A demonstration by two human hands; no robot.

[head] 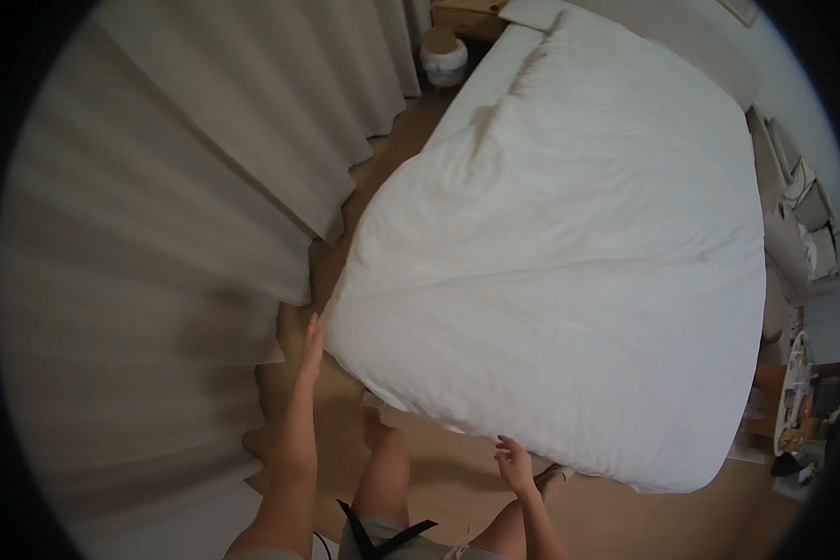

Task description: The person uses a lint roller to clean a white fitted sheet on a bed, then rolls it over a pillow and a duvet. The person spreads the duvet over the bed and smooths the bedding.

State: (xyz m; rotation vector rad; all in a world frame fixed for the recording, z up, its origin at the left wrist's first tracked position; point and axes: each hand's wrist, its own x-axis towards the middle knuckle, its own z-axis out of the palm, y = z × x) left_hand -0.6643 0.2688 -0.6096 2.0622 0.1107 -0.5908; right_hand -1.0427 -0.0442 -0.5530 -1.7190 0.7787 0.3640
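Observation:
A white duvet (567, 280) covers most of a bed, with soft creases running across it. My left hand (312, 348) is stretched out at the duvet's near left corner, fingers pointing forward; whether it touches the cloth is hard to tell. Close to the near edge of the duvet is my right hand (514, 465), its fingers partly bent and apart, with nothing seen in it. Along the far left side, a strip of white sheet (462, 112) shows beside the folded duvet edge. A white pillow (532, 14) lies at the head end.
Long beige curtains (203, 175) hang on the left, with a narrow strip of brown floor (385, 175) beside the bed. A wooden nightstand (469, 19) and a small lined bin (444, 59) stand at the far end. An oval mirror (792, 399) stands at right.

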